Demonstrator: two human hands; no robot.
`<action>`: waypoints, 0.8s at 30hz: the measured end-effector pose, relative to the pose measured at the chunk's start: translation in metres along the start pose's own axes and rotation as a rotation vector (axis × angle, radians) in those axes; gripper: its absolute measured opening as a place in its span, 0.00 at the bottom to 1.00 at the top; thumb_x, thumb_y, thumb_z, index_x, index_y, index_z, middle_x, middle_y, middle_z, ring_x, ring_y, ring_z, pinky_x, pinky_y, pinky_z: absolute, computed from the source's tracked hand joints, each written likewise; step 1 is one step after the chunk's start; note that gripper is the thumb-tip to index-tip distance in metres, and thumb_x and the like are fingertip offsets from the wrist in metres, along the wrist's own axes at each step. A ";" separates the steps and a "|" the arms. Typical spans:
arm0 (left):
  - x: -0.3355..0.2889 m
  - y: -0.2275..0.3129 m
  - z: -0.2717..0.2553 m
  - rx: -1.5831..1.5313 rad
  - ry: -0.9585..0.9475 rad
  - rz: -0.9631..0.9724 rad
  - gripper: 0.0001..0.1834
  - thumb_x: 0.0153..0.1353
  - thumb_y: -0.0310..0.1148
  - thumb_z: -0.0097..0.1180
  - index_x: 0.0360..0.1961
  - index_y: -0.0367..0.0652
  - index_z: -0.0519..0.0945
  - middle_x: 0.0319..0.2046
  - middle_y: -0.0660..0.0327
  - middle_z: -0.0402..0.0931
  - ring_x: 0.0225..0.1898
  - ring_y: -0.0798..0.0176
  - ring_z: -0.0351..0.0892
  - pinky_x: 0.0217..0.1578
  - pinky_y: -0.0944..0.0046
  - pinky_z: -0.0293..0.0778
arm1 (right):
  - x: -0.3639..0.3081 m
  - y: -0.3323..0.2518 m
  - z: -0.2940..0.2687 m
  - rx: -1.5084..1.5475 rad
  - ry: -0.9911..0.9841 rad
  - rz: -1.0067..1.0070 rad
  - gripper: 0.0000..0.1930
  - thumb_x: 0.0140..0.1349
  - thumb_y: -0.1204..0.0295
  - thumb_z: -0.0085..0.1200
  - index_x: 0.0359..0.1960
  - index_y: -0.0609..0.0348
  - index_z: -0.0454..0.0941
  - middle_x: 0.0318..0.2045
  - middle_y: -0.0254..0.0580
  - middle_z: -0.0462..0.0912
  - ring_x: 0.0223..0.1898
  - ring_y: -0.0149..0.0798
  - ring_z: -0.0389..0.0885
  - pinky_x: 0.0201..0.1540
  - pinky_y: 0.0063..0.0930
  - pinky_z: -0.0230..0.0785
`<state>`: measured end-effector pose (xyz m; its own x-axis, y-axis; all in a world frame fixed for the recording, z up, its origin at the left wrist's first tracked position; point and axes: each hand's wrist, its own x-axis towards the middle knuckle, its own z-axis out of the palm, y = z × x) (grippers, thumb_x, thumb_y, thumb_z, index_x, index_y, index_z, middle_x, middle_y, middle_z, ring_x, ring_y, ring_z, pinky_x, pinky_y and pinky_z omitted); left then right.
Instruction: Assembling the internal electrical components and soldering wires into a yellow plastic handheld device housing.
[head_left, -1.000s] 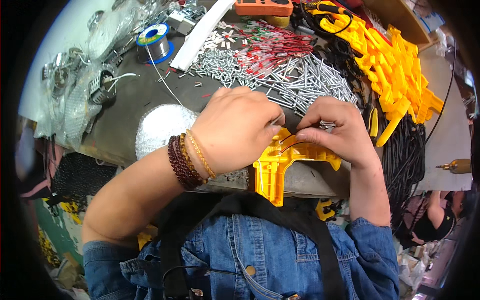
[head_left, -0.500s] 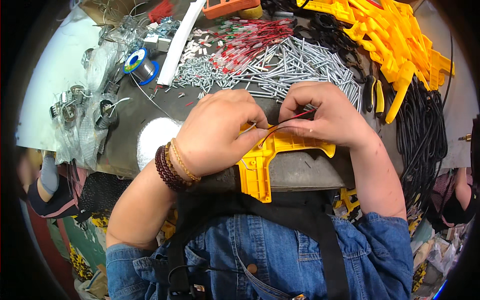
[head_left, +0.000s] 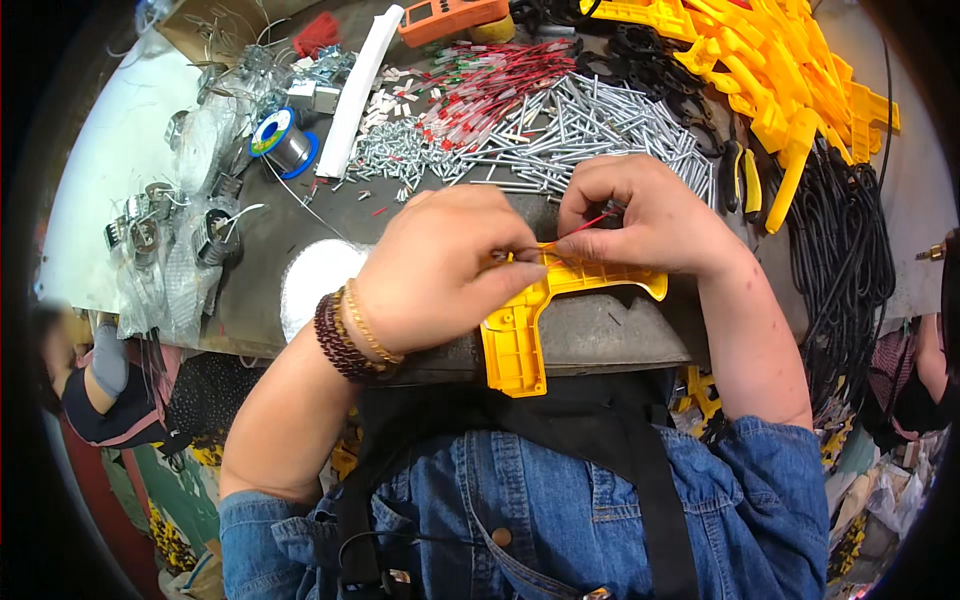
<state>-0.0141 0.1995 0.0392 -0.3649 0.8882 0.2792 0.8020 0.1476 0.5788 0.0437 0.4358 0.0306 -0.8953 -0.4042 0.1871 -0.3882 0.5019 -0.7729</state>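
Note:
A yellow plastic gun-shaped housing half (head_left: pixel 515 350) lies at the table's front edge, ribbed inside facing up, with its handle pointing toward me. My left hand (head_left: pixel 450 262) is closed in a pinch over its upper left part; a thin dark wire runs to these fingertips, though the hand hides most of what they hold. Just to the right, my right hand (head_left: pixel 650 218) pinches a thin red wire (head_left: pixel 597 220) and a dark one above the barrel part. The fingertips of both hands nearly meet.
Beyond my hands lie piles of long metal rods (head_left: pixel 560 130), small screws (head_left: pixel 400 142) and red-wired parts (head_left: pixel 480 95). A solder spool (head_left: pixel 285 143) stands left. Yellow housings (head_left: pixel 770 70), pliers (head_left: pixel 742 178) and black cables (head_left: pixel 840 240) lie right. Wired metal parts (head_left: pixel 215 230) sit far left.
My right fingertips have come closer to my left ones, and the wire loop over the housing has drawn in. A bent metal wire near the handle is no longer visible. The view has shifted slightly.

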 end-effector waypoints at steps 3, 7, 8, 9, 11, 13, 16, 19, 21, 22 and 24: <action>-0.011 0.003 -0.005 -0.297 0.156 -0.157 0.06 0.56 0.28 0.66 0.31 0.36 0.81 0.30 0.60 0.79 0.33 0.64 0.78 0.38 0.65 0.72 | -0.010 0.001 -0.007 -0.112 0.014 -0.064 0.05 0.51 0.72 0.61 0.28 0.60 0.82 0.28 0.40 0.82 0.31 0.41 0.81 0.35 0.30 0.74; -0.033 -0.004 -0.007 -0.698 0.316 -0.409 0.05 0.61 0.27 0.64 0.34 0.34 0.84 0.33 0.62 0.80 0.35 0.72 0.76 0.38 0.71 0.71 | -0.008 -0.049 0.009 -0.647 0.427 -0.264 0.05 0.54 0.75 0.64 0.33 0.59 0.84 0.32 0.40 0.83 0.32 0.38 0.82 0.36 0.29 0.74; -0.032 -0.003 -0.005 -0.705 0.312 -0.406 0.05 0.61 0.27 0.64 0.34 0.34 0.84 0.33 0.62 0.80 0.35 0.72 0.76 0.38 0.71 0.71 | -0.010 -0.062 0.021 -0.488 0.470 -0.210 0.06 0.54 0.76 0.64 0.35 0.59 0.85 0.34 0.41 0.83 0.32 0.39 0.83 0.35 0.29 0.75; -0.031 -0.002 -0.003 -0.743 0.328 -0.382 0.05 0.61 0.27 0.64 0.35 0.35 0.84 0.33 0.62 0.80 0.34 0.72 0.75 0.37 0.72 0.71 | -0.011 -0.068 0.038 -0.430 0.461 -0.143 0.08 0.53 0.76 0.65 0.36 0.59 0.84 0.34 0.42 0.83 0.30 0.40 0.83 0.33 0.29 0.75; -0.028 -0.006 -0.003 -0.813 0.335 -0.346 0.05 0.61 0.27 0.64 0.33 0.36 0.83 0.32 0.62 0.78 0.33 0.72 0.74 0.35 0.72 0.69 | 0.000 -0.059 0.065 -0.382 0.400 -0.055 0.06 0.57 0.70 0.61 0.30 0.59 0.82 0.27 0.42 0.79 0.29 0.46 0.81 0.34 0.36 0.76; -0.030 -0.011 -0.006 -0.899 0.346 -0.352 0.06 0.61 0.28 0.65 0.31 0.37 0.82 0.31 0.64 0.80 0.32 0.74 0.75 0.35 0.73 0.71 | 0.005 -0.052 0.074 -0.360 0.356 -0.010 0.06 0.57 0.70 0.61 0.30 0.60 0.82 0.26 0.43 0.78 0.28 0.48 0.81 0.33 0.37 0.75; -0.032 -0.015 -0.006 -0.965 0.385 -0.375 0.08 0.61 0.29 0.65 0.29 0.38 0.80 0.28 0.66 0.79 0.30 0.76 0.74 0.33 0.74 0.70 | 0.007 -0.048 0.077 -0.261 0.363 0.032 0.06 0.57 0.70 0.61 0.29 0.60 0.82 0.25 0.45 0.79 0.28 0.48 0.81 0.33 0.38 0.74; -0.036 -0.033 -0.007 -1.261 0.548 -0.119 0.06 0.61 0.29 0.63 0.34 0.39 0.79 0.31 0.62 0.79 0.34 0.65 0.76 0.40 0.65 0.72 | 0.007 -0.044 0.077 -0.206 0.435 0.000 0.06 0.57 0.70 0.61 0.29 0.60 0.82 0.24 0.46 0.80 0.29 0.48 0.81 0.33 0.38 0.74; -0.050 -0.052 -0.032 -1.949 0.543 0.125 0.12 0.65 0.40 0.59 0.37 0.40 0.79 0.34 0.60 0.78 0.38 0.60 0.76 0.50 0.54 0.68 | 0.006 -0.042 0.075 -0.184 0.416 0.003 0.05 0.57 0.71 0.61 0.29 0.60 0.82 0.25 0.47 0.82 0.29 0.49 0.81 0.32 0.38 0.74; -0.060 -0.066 -0.043 -1.916 0.517 0.283 0.18 0.65 0.43 0.58 0.45 0.39 0.79 0.42 0.59 0.78 0.41 0.60 0.76 0.53 0.49 0.66 | 0.007 -0.042 0.075 -0.186 0.416 0.003 0.05 0.57 0.71 0.61 0.29 0.60 0.82 0.25 0.47 0.82 0.29 0.49 0.81 0.32 0.38 0.74; -0.057 -0.032 -0.051 -1.634 0.679 0.003 0.23 0.63 0.43 0.61 0.53 0.39 0.75 0.48 0.60 0.76 0.44 0.62 0.76 0.54 0.53 0.67 | 0.007 -0.041 0.077 -0.084 0.430 0.041 0.05 0.57 0.72 0.62 0.29 0.61 0.82 0.24 0.47 0.82 0.27 0.48 0.82 0.31 0.37 0.74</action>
<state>-0.0436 0.1219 0.0442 -0.8183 0.5047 0.2751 -0.2892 -0.7751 0.5618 0.0705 0.3539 0.0169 -0.9132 -0.0366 0.4060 -0.3506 0.5786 -0.7364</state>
